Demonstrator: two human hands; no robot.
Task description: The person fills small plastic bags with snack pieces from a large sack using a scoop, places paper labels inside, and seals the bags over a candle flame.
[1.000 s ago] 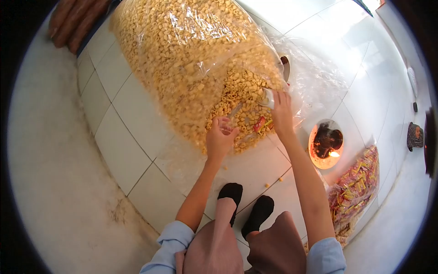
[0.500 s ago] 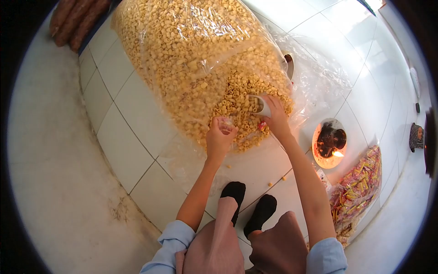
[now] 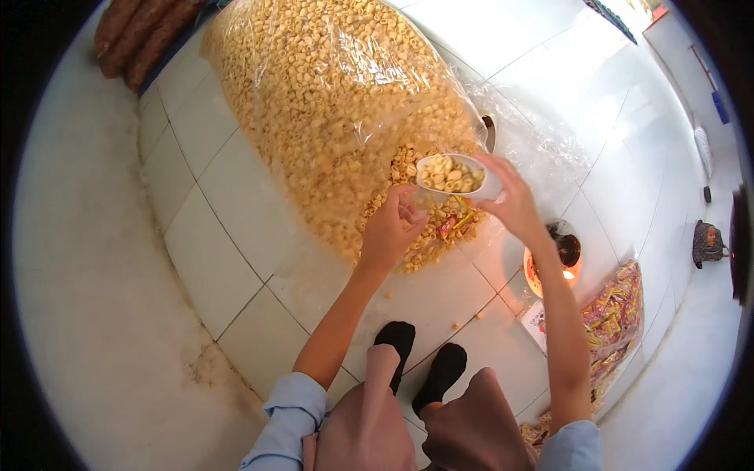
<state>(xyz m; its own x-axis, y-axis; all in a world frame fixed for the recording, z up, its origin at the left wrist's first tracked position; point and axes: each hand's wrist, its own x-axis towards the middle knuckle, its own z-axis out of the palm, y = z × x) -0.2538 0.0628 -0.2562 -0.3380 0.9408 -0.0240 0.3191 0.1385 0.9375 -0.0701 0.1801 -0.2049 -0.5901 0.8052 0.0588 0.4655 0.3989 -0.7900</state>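
My right hand (image 3: 512,202) grips a white scoop (image 3: 492,185) heaped with yellow, ring-shaped puffed snacks (image 3: 452,174). The scoop is held level above the mouth of a very large clear plastic bag (image 3: 314,102) full of the same snacks. Just left of the scoop, my left hand (image 3: 390,229) has its fingers curled round a small clear plastic bag (image 3: 422,206), whose outline is hard to make out. Below the scoop, a red and yellow sachet (image 3: 447,228) lies on the loose snacks.
A plate with a small flame (image 3: 531,271) and a dark can stands on the tiles beside my right forearm. Nearby lies a clear bag of red and yellow sachets (image 3: 616,318). Brown bundles (image 3: 145,35) are at the upper left. A few snacks lie near my feet.
The scoop has come up out of the snacks, filled and turned level, as my right hand moved up and right. My left hand has shifted slightly, and more of the red and yellow sachet shows.
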